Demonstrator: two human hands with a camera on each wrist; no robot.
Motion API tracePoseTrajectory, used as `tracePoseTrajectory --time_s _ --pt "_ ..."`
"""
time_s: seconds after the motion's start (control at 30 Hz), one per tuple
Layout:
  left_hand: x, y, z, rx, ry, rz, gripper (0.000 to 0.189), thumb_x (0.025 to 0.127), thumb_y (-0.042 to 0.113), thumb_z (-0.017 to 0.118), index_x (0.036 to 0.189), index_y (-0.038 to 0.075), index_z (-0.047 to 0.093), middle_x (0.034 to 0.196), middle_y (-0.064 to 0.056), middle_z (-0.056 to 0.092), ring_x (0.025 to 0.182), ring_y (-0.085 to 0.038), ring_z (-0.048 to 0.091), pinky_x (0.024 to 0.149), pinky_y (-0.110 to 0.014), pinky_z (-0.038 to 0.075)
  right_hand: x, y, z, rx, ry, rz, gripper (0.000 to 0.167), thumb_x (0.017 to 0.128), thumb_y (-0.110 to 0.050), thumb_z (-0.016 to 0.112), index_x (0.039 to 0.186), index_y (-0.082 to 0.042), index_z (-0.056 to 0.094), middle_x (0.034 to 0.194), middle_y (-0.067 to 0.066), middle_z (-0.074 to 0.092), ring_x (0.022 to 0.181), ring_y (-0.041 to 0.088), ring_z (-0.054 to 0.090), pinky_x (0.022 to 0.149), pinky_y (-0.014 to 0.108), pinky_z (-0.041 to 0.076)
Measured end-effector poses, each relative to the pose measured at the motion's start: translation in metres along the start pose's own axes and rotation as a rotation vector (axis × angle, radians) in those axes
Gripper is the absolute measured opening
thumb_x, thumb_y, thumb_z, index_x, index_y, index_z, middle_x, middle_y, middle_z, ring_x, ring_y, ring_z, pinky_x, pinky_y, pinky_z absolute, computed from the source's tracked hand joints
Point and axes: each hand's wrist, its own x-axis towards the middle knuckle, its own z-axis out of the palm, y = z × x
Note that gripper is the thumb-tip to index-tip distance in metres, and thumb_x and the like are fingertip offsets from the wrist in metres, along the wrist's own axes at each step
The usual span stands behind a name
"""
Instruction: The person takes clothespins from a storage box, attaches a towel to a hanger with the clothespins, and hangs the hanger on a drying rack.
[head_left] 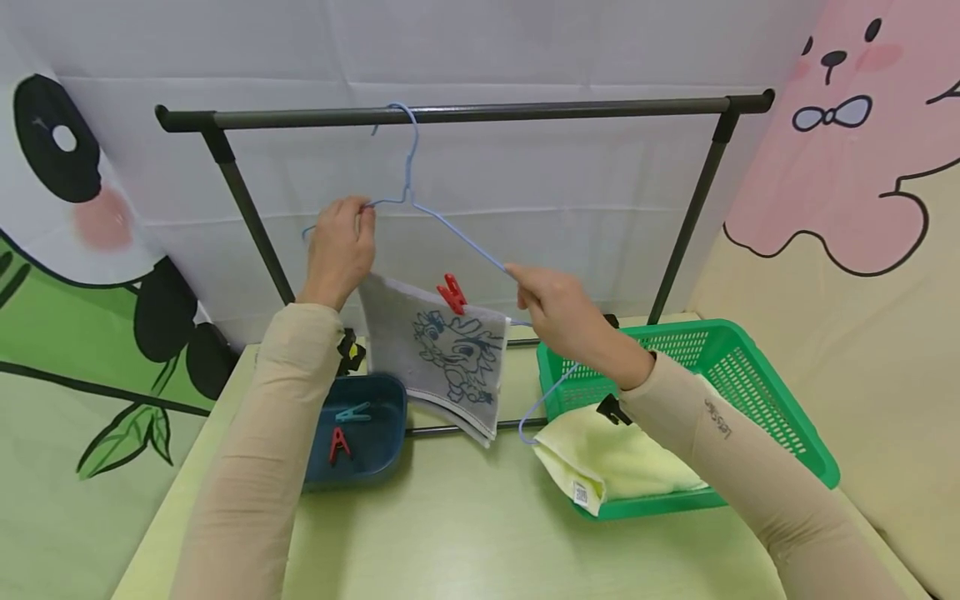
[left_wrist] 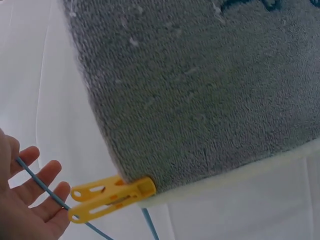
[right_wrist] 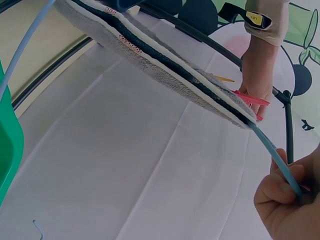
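A blue wire clothes hanger is hooked over the black rail. My left hand pinches its left shoulder, the wire running across the fingers in the left wrist view. My right hand grips the hanger near its right end, fingers curled round the wire. From the hanger's lower part hangs a grey towel with a dark blue cartoon print, tilted down to the right. A red clothespin clips its top edge. In the left wrist view a yellow clothespin bites the towel's corner, close to the left fingertips.
The black rack spans the table. At left a dark blue tray holds a blue clothespin and a red one. At right a green basket holds a pale yellow towel, with another hanger's hook hanging over its side.
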Motion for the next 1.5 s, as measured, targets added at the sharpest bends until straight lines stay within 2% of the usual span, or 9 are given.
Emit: tracePoseTrajectory --time_s 0.23,0.4,0.67,1.0,1.33,1.5 --pt "-0.001 0.009 -0.002 -0.007 0.06 0.047 0.033 0.102 0.024 0.042 0.121 0.004 0.059 0.114 -0.018 0.057 0.105 -0.037 0.051 0.088 -0.048 0.039 0.007 -0.008 0.007 0.019 -0.033 0.001 0.039 0.098 0.002 0.038 0.135 0.004 0.047 0.078 0.005 0.057 0.068 0.019 0.052 0.07 0.033 0.045" --pt "-0.003 0.009 -0.005 0.025 0.07 0.073 0.03 0.101 0.023 0.044 0.122 0.006 0.058 0.114 -0.019 0.057 0.104 -0.038 0.051 0.086 -0.049 0.04 0.01 -0.01 0.012 0.036 -0.029 -0.025 0.041 0.095 0.007 0.037 0.135 0.005 0.047 0.075 0.005 0.055 0.066 0.018 0.049 0.07 0.032 0.045" --pt "-0.002 0.005 -0.011 0.017 0.112 0.104 0.028 0.1 0.02 0.045 0.111 -0.001 0.061 0.109 -0.019 0.06 0.103 -0.038 0.053 0.088 -0.047 0.04 0.014 -0.015 0.015 0.054 -0.075 -0.015 0.043 0.096 0.007 0.034 0.138 0.004 0.043 0.077 0.004 0.055 0.065 0.017 0.048 0.068 0.031 0.043" --pt "-0.007 0.003 -0.015 0.031 0.131 0.107 0.03 0.102 0.02 0.042 0.112 0.0 0.062 0.107 -0.019 0.06 0.1 -0.037 0.053 0.084 -0.047 0.042 0.021 -0.023 0.019 0.052 -0.094 -0.011 0.044 0.095 0.007 0.035 0.138 0.005 0.043 0.076 0.004 0.054 0.065 0.017 0.047 0.067 0.031 0.043" --pt "-0.006 -0.002 -0.021 0.039 0.163 0.137 0.028 0.1 0.015 0.044 0.107 -0.004 0.063 0.105 -0.021 0.062 0.1 -0.04 0.055 0.087 -0.048 0.041 0.024 -0.027 0.026 0.06 -0.107 -0.016 0.043 0.096 0.007 0.035 0.138 0.004 0.042 0.076 0.004 0.054 0.065 0.016 0.046 0.067 0.03 0.042" --pt "-0.007 -0.003 -0.023 0.048 0.156 0.114 0.029 0.101 0.015 0.041 0.108 -0.005 0.062 0.106 -0.021 0.062 0.102 -0.039 0.055 0.088 -0.048 0.041 0.027 -0.028 0.029 0.056 -0.104 -0.03 0.042 0.097 0.005 0.035 0.138 0.004 0.043 0.077 0.004 0.055 0.064 0.016 0.047 0.067 0.03 0.042"
